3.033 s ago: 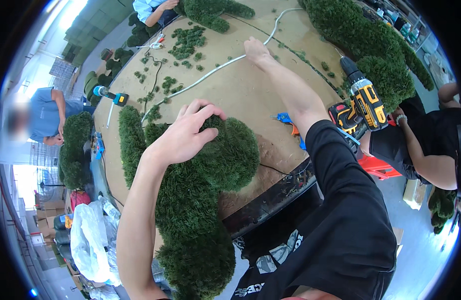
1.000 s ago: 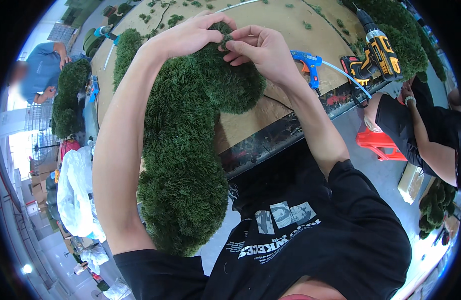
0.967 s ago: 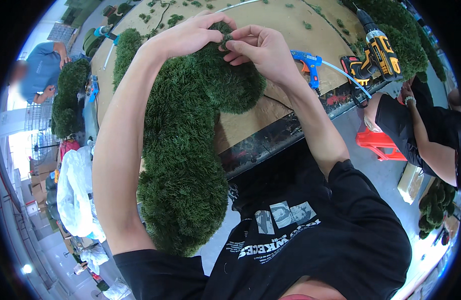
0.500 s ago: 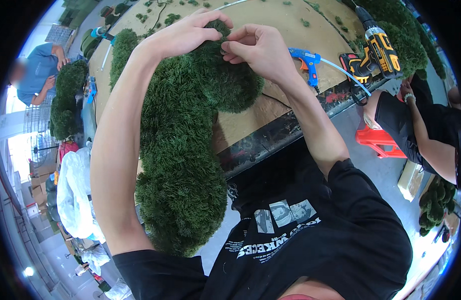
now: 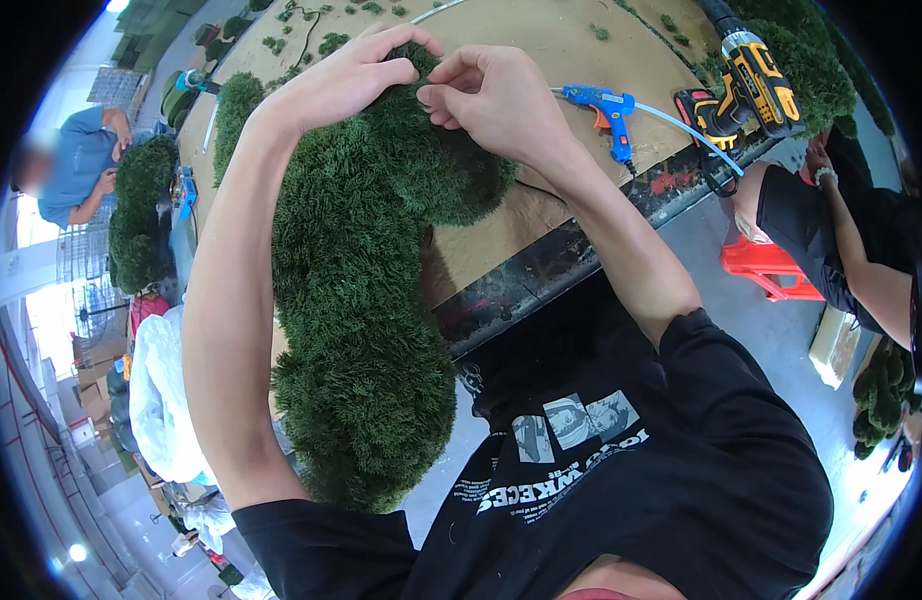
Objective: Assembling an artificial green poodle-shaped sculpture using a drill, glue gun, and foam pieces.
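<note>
A big dark-green clump of artificial foliage [image 5: 356, 250], shaped in rounded lobes, stretches from the worktable towards my body. My left hand [image 5: 346, 85] reaches over its far end, thumb and fingers curled around a tuft at the top. Right beside it, my right hand [image 5: 501, 105] is closed in a pinch at the same tuft, thumb against fingers. Whatever sits between those right fingertips is too small to make out. A blue hot glue gun [image 5: 606, 115] with an orange trigger lies on the table to the right of my right hand.
Beyond the glue gun lies a yellow-black cordless drill [image 5: 751, 90]. Small green sprigs [image 5: 336, 42] are scattered over the brown tabletop [image 5: 541, 35]. At right a person sits by a red stool [image 5: 766, 265]; at far left another person [image 5: 76, 165] handles foliage. White plastic bags [image 5: 161, 390] stand at left.
The whole view has shifted slightly. Both hands stay at the foliage's far end, with nearly the same grip, and the right one still pinches there.
</note>
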A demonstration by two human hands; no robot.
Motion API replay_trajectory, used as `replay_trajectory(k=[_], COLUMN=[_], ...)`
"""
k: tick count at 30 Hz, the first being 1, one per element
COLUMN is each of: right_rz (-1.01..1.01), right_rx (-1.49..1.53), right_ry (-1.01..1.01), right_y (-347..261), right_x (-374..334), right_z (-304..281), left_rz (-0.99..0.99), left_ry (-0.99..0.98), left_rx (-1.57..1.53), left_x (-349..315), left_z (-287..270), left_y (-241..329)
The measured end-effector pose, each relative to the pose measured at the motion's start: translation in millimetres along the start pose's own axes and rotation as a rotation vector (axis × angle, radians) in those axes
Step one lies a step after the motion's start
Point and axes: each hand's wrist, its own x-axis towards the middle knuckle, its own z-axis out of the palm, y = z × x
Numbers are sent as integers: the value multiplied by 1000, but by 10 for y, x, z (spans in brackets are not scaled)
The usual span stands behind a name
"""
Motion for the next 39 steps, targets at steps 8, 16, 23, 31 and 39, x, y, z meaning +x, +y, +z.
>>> replay_trajectory(k=[8, 16, 23, 31, 39], right_rz=[13, 50, -118, -144, -125], right_rx=[-35, 272, 596, 451, 353], right_ry=[22, -69, -67, 21, 69], right_y=[8, -72, -89, 110, 105], right_x=[12, -68, -48, -90, -108], right_z=[-20, -111, 11, 92, 110], left_rz=[-72, -26, -32, -60, -14], left_ry=[-56, 3, 28, -103, -53], left_rx=[3, -58, -124, -103, -76], left_x=[-29, -36, -55, -59, -51], left_z=[-30, -46, -28, -112, -59], left_y=[63, -17, 22, 70, 58])
